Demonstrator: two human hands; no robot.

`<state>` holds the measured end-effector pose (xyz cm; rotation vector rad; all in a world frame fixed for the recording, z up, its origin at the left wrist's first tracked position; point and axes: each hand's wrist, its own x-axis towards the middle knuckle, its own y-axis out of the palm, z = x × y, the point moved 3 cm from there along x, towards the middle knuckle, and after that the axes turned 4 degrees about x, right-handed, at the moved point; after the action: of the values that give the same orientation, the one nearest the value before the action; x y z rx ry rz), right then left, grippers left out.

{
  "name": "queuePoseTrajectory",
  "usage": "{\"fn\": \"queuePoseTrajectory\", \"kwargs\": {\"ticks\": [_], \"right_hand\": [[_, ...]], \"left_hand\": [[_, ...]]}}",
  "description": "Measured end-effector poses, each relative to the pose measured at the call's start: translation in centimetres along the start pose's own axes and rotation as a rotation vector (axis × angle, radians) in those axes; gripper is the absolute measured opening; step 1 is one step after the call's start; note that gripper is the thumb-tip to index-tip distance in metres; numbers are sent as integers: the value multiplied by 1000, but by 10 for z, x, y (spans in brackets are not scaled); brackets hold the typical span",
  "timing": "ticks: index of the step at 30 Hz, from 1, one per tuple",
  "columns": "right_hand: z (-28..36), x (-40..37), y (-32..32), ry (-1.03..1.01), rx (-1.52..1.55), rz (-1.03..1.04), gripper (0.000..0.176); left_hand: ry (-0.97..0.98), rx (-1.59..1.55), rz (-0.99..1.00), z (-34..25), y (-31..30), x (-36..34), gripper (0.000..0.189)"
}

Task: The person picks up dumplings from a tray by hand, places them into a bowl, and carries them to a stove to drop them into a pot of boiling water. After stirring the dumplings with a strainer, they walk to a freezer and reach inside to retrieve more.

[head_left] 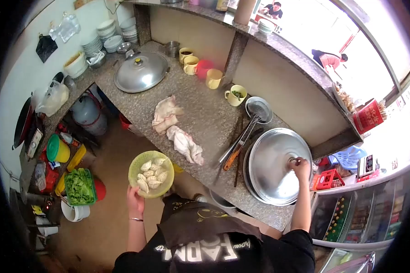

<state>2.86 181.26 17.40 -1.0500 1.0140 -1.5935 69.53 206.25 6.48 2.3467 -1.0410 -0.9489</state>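
My left hand (pixel 135 200) grips the rim of a yellow-green plastic basket (pixel 133 175), held out over the floor beside the counter. Several pale dumplings (pixel 152 174) lie inside it. On the right, my right hand (pixel 299 167) is closed around the knob of a large round metal lid (pixel 273 159). The lid rests on a wide pan (pixel 249 179) on the counter, its inside hidden. Just left of the pan lie a strainer (pixel 258 110) and a wooden-handled tool (pixel 232 159). Two crumpled cloths (pixel 185 143) are on the counter between my hands.
A second domed lid (pixel 141 73) sits at the counter's far left. Along the back wall stand several mugs (pixel 191 65), one holding chopped greens (pixel 237 93). Below left are a gas cylinder (pixel 89 111) and a basket of leafy greens (pixel 80 187). A glass-door display fridge (pixel 364 214) stands at right.
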Motion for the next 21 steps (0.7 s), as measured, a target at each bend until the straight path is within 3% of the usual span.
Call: {"fn": "queuePoseTrajectory", "kwargs": {"ticks": [2,6,15,19,21], "right_hand": [[67,-8,-45,-2,14,3,48],[162,-6,-53,-106,10,79,47],[397,29,90,-307,249,300,36],[433,57,193,-243,131,453,40],[447,58,207,-191,177,362,45]], "left_hand": [[-12,9,-3,-13,1,22,40],[-27,27,30,-43,7,78,37],[-37,96,166,-127,-5,187,40],[-55,121,159,-161,-12,203,45],[-71,128,164,-171,-27,206,46]]}}
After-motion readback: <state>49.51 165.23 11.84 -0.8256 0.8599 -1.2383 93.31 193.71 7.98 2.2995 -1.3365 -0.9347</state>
